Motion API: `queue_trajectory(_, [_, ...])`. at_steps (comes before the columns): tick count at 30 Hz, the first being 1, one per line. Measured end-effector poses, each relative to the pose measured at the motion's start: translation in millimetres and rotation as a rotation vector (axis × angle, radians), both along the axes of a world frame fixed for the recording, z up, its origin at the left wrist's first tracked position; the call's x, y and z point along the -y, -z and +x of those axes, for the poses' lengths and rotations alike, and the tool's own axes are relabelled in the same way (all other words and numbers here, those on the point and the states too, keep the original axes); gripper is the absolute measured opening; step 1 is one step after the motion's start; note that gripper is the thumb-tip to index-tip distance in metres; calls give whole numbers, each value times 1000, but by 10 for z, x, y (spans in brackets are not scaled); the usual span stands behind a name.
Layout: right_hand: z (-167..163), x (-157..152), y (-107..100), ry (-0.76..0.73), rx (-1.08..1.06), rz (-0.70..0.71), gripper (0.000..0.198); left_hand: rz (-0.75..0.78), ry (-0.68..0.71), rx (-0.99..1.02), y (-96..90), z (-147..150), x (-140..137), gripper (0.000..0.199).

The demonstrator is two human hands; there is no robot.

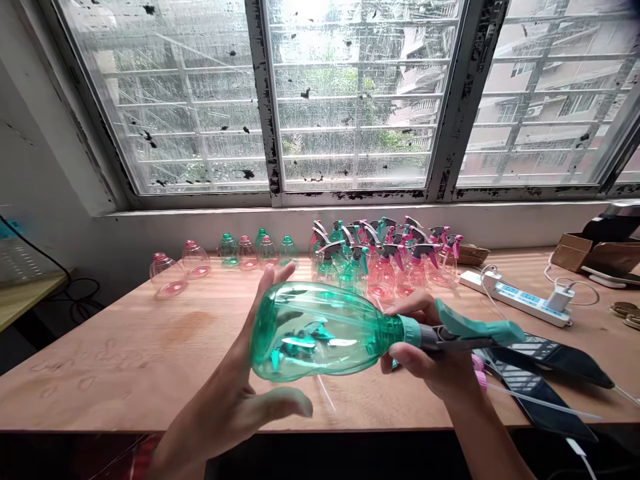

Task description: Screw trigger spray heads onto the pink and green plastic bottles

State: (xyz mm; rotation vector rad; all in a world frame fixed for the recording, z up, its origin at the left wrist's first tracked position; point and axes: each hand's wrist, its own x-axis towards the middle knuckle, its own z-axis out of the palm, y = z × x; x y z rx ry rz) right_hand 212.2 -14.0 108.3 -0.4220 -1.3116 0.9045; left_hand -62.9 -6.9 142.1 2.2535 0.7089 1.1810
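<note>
A green, see-through spray bottle (pixel 330 320) lies sideways in mid-air above the table, its base to the left. A teal and grey trigger head (pixel 463 330) sits on its neck. My right hand (pixel 443 373) is closed around the neck, with thumb and fingers at the teal collar. At the base, my left hand (pixel 235 393) has its fingers stretched along the far side and its thumb held apart from the bottle. Teal trigger heads (pixel 305 340) on the table show through the bottle. Pink parts (pixel 479 373) are partly hidden behind my right wrist.
Several headless bottles (pixel 247 252) stand at the back left of the wooden table (pixel 125 360). A cluster of pink and green spray bottles (pixel 383 260) stands below the window. On the right are a power strip (pixel 520 298), phones (pixel 540 390), cables and a brown box (pixel 575 257).
</note>
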Motion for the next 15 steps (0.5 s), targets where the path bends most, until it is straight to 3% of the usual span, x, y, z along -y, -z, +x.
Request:
queue_trajectory(4, [-5, -14, 6, -29, -11, 22, 27, 30, -7, 16, -3, -16, -5, 104])
queue_trajectory(8, [-10, -63, 13, -72, -22, 52, 24, 127, -1, 30, 31, -18, -13, 103])
queue_trajectory(12, [-30, -8, 10, -53, -27, 22, 29, 42, 0, 49, 38, -1, -10, 113])
queue_trajectory(15, [-40, 40, 7, -28, -36, -39, 33, -17, 32, 68, 6, 5, 0, 103])
